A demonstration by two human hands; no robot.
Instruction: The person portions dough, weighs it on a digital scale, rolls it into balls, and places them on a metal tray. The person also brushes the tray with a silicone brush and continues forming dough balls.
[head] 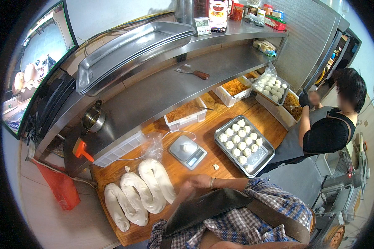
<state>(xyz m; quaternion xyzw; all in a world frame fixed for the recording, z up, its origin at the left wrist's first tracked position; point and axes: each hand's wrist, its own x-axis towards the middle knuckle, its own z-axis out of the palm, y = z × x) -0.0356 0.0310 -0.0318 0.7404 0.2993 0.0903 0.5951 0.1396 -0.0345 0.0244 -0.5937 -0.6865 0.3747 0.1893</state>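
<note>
My left hand (184, 189) and my right hand (201, 180), a bracelet on its wrist, meet over the front edge of the wooden table (224, 147). Both are blurred, and whatever may be between the fingers is hidden. To their left lies a thick, smooth dough rope (132, 193) folded back and forth. Just beyond my hands is a digital kitchen scale (182, 157) bearing a dough piece (186, 148). A metal tray (265, 160) at the right holds rows of round dough pieces (241, 133). Small dough scraps (216, 167) lie near the scale.
White bins of orange filling (233, 87) stand under the steel shelf (155, 81). A scraper (201, 74), a metal pot (93, 119) and stacked trays (131, 46) rest on the shelving. At right a person (327, 127) wearing a black glove stands by another filling bin (291, 105).
</note>
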